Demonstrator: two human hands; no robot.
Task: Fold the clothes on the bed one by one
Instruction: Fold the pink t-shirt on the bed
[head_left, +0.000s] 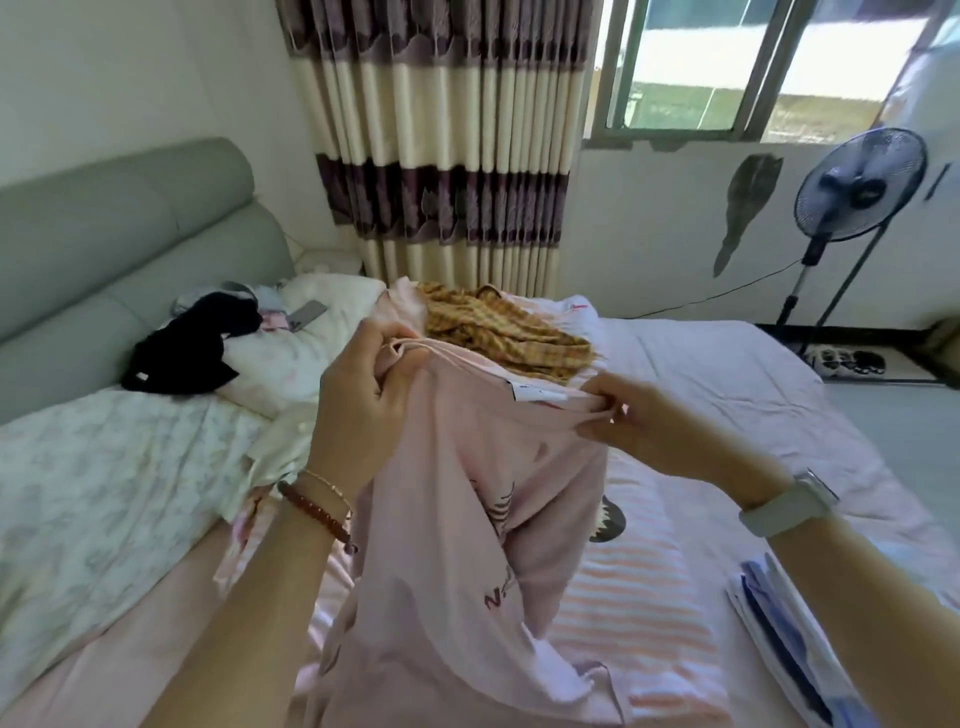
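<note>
Left hand (363, 395): raised over the bed, fingers (387, 338) curled and pinching the left end of the pink garment's neckline; a beaded bracelet (317, 512) and a thin chain sat on the wrist.
Right hand (649, 421): held at about the same height, fingers (605, 410) curled and pinching the right end of the same neckline; a pale watch (789, 504) sat on the wrist.
Pink garment (467, 519): held up between both hands, its top edge stretched from one to the other, a white label (535, 393) showing at the neckline; the rest hung down in folds toward the person, dark printed marks showing on the front, the lower part lying on the bed.
Bed (727, 374): covered with a pale pink sheet, with a pink-and-white striped patch under and to the right of the garment.
Plaid garment (498, 327): yellow-brown checks, crumpled on the bed just beyond the hands.
Black garment (192, 348): bunched near the grey headboard (119, 249), lying on white floral bedding (104, 483).
Phone (306, 314): lay flat on the white bedding, near the black garment.
Folded item (795, 639): blue and white, flat at the right edge of the bed.
Fan (860, 187): stood on the floor by the wall, under the window (727, 67).
Curtain (447, 140): cream and purple bands, hanging behind the bed.
</note>
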